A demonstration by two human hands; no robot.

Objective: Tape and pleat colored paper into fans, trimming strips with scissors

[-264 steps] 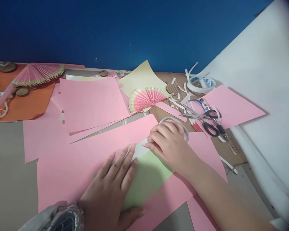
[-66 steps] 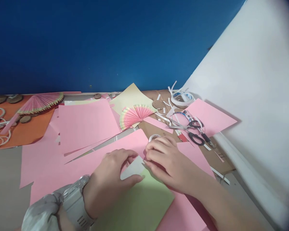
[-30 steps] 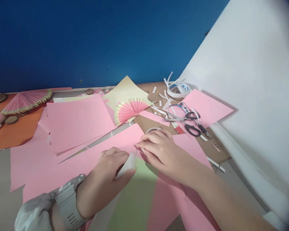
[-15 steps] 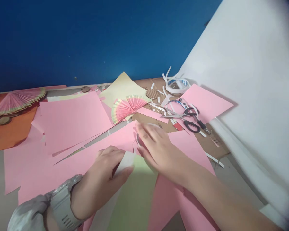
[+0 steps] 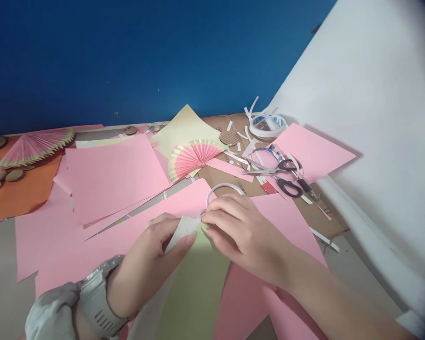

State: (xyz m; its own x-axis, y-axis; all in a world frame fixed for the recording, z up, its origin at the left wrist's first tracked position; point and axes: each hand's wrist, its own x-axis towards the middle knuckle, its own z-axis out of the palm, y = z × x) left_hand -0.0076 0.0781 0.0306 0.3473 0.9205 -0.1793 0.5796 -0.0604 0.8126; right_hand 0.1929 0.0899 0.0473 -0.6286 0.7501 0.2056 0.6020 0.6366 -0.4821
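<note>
My left hand (image 5: 154, 250), with a watch on its wrist, pinches the upper end of a sheet of paper (image 5: 191, 288). The sheet is light green, with a whitish band along its left side. At the same end, my right hand (image 5: 244, 226) has its fingers closed on a narrow white tape; its thumb and index finger sit at the sheet's top corner. The thin ring of the tape roll (image 5: 225, 185) rises behind the right knuckles, its lower part hidden. Beneath both hands lie pink sheets (image 5: 127, 241).
Beyond the hands lies a pink pleated paper fan (image 5: 198, 158); another fan (image 5: 38, 147) is at left. Scissors (image 5: 281, 174), a pen (image 5: 306, 188) and a larger tape roll (image 5: 267, 125) are at right. Pink sheets (image 5: 116, 179) are stacked at left. A white surface (image 5: 382, 94) slopes along the right.
My right hand has drawn back from over the roll to the sheet's corner, and its fingers have curled in. More of the tape ring shows. The left hand keeps its hold.
</note>
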